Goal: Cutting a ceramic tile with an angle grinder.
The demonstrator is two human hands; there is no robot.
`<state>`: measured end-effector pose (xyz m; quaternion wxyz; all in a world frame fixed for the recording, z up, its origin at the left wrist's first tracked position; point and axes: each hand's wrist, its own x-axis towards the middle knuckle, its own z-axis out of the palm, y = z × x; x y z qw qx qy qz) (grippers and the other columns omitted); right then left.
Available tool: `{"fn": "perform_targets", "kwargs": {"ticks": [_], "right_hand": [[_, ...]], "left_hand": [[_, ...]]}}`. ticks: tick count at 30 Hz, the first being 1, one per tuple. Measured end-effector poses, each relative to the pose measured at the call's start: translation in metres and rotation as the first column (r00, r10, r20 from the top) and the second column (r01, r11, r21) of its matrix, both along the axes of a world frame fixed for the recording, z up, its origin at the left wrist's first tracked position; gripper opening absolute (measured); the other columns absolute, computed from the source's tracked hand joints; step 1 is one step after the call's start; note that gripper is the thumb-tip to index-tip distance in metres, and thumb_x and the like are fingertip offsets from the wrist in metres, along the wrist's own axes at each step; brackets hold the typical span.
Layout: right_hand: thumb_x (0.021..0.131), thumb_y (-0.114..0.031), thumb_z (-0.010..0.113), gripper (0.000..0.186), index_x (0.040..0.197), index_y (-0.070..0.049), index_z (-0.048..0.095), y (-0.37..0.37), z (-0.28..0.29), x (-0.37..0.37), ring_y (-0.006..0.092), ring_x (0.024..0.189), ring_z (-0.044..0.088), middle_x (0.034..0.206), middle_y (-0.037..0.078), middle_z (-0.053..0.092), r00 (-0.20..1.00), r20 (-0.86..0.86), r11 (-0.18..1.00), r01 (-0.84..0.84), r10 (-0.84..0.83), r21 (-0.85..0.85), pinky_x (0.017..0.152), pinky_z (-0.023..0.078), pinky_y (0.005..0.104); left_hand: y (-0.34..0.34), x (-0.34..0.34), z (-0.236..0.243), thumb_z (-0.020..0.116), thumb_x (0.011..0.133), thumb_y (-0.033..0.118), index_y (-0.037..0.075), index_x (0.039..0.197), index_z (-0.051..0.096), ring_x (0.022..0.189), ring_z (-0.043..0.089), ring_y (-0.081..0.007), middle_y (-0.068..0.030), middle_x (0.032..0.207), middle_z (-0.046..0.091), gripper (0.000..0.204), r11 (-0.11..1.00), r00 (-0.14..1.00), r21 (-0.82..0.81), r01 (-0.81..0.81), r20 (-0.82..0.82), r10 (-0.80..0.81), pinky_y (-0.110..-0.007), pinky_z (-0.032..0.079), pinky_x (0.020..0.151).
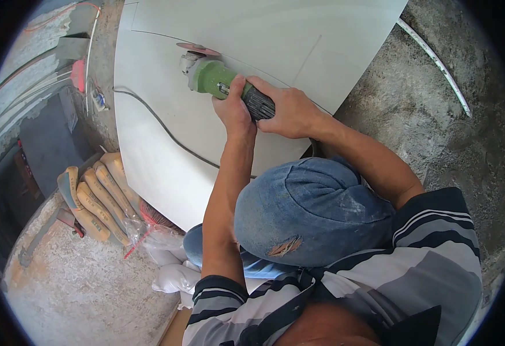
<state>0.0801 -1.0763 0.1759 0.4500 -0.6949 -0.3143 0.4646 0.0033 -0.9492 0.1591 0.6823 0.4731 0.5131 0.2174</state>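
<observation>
Both of my hands are closed around a green and black angle grinder (215, 79). My left hand (234, 112) grips the body near its middle, with the thumb laid along the green housing. Toward the rear, my right hand (290, 109) wraps the black ribbed end. The grinder's thin reddish disc (199, 49) stands edge-on at a dark line on a large pale sheet (252, 34). Whether the disc touches or enters the sheet, I cannot tell. A dark cord (163, 126) curves across the sheet on the left. My bent knee in torn jeans (316, 213) is over the sheet.
Several tan paper sacks (99, 199) lie at the left, beside a broom head (154, 214) and clear plastic. White bags (174, 277) sit near my left arm. A white pipe (437, 60) lies on rough concrete at the right. Dark panels (50, 138) lean at far left.
</observation>
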Motion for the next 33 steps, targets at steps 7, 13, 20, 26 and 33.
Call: {"fn": "perform_targets", "kwargs": {"ticks": [7,13,20,26,33], "right_hand": [[0.068,-0.024,0.069,0.089,0.147,-0.010,0.032,-0.012,-0.003,-0.004,0.0377,0.083,0.066,0.094,0.023,0.067,1.000,0.022,1.000,0.006,-0.007,0.012,0.077,0.053,0.0410],[0.068,-0.027,0.070,0.090,0.148,-0.012,0.032,-0.019,-0.003,0.001,0.0391,0.085,0.066,0.093,0.023,0.067,0.998,0.056,1.000,0.004,-0.004,-0.005,0.078,0.053,0.0420],[0.068,-0.033,0.071,0.092,0.148,-0.011,0.031,-0.038,-0.010,-0.010,0.0425,0.088,0.065,0.093,0.026,0.066,0.995,0.095,0.999,0.022,-0.026,0.044,0.079,0.052,0.0429],[0.069,-0.026,0.073,0.093,0.149,-0.007,0.029,-0.022,0.014,-0.010,0.0385,0.087,0.066,0.093,0.024,0.065,0.987,0.155,0.978,0.014,-0.046,0.207,0.080,0.052,0.0387],[0.072,-0.015,0.072,0.088,0.149,-0.009,0.029,0.083,0.076,-0.003,0.0176,0.060,0.064,0.086,0.013,0.066,0.943,0.291,0.871,0.000,-0.164,0.491,0.061,0.054,0.0326]], "left_hand": [[-0.011,-0.003,-0.003,0.073,0.081,0.008,-0.002,0.110,0.048,0.081,0.061,-0.0163,-0.0077,0.095,0.057,0.040,1.000,1.000,0.003,-0.022,0.005,0.022,-0.030,0.053,0.071],[-0.019,-0.001,-0.006,0.072,0.081,0.007,-0.001,0.110,0.049,0.081,0.061,-0.0164,-0.0071,0.096,0.057,0.038,1.000,0.999,0.006,-0.007,0.050,0.006,-0.030,0.052,0.072],[-0.037,-0.011,-0.006,0.077,0.077,0.011,-0.001,0.111,0.051,0.086,0.059,-0.0167,-0.0062,0.098,0.058,0.045,0.985,1.000,0.172,-0.012,0.030,0.007,-0.029,0.050,0.078],[-0.023,-0.003,0.039,0.078,0.075,0.010,0.000,0.105,0.054,0.086,0.059,-0.0157,-0.0067,0.096,0.060,0.039,0.955,0.999,0.292,-0.050,0.022,0.046,-0.030,0.050,0.077],[0.099,0.020,0.118,0.076,0.075,0.011,0.000,0.099,0.058,0.077,0.059,-0.0149,-0.0043,0.089,0.060,0.032,0.992,0.888,0.123,0.030,0.453,-0.083,-0.031,0.049,0.070]]}}
